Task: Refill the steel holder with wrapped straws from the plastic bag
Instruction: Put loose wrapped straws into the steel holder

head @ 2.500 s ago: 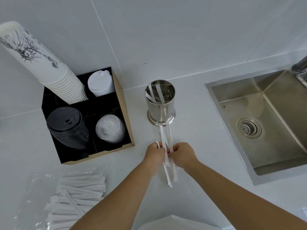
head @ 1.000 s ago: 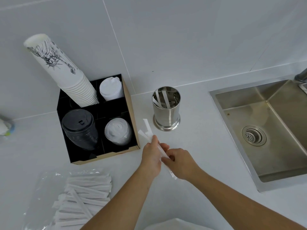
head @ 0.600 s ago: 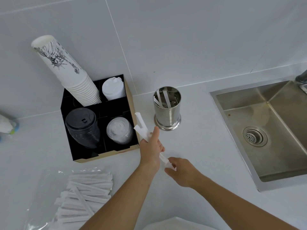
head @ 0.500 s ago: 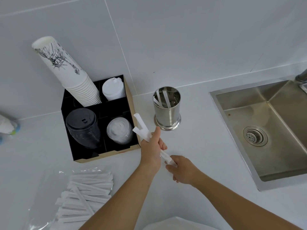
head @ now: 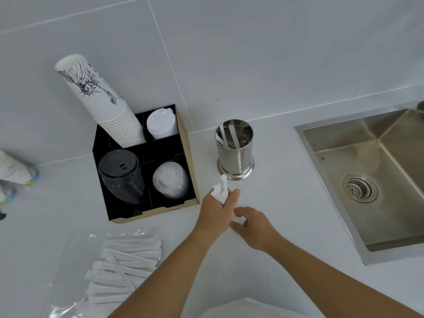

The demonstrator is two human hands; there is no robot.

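Left hand (head: 215,208) wrapped around a small bundle of wrapped straws (head: 220,190), fingers (head: 234,198) curled round the paper, white ends poking out just past the fingertips toward the steel holder (head: 235,150). Right hand (head: 251,223) close beside and slightly nearer the body, fingers pinching what looks like the lower end of the same bundle, though white paper against white surface (head: 286,203) leaves that end hard to make out.

Key relation: holder straight ahead of the left fingertips, standing upright with its open mouth facing up, near but not touching; only two or three straws leaning inside. Long axis of the held bundle running from the right hand's pinch up through the left grip, aimed roughly at the holder's base rather than its mouth. Likely need: lift the bundle above the rim, tip it closer to vertical, then lower it in. Left hand nearer the holder and better placed to carry; right hand suited only to steadying the tail end.

Remaining supply: plastic bag (head: 68,294) lying flat well behind and to the left of the left fingers, beside the forearm, with many more wrapped straws heaped in it. Refill barely begun, judging by the nearly bare holder.
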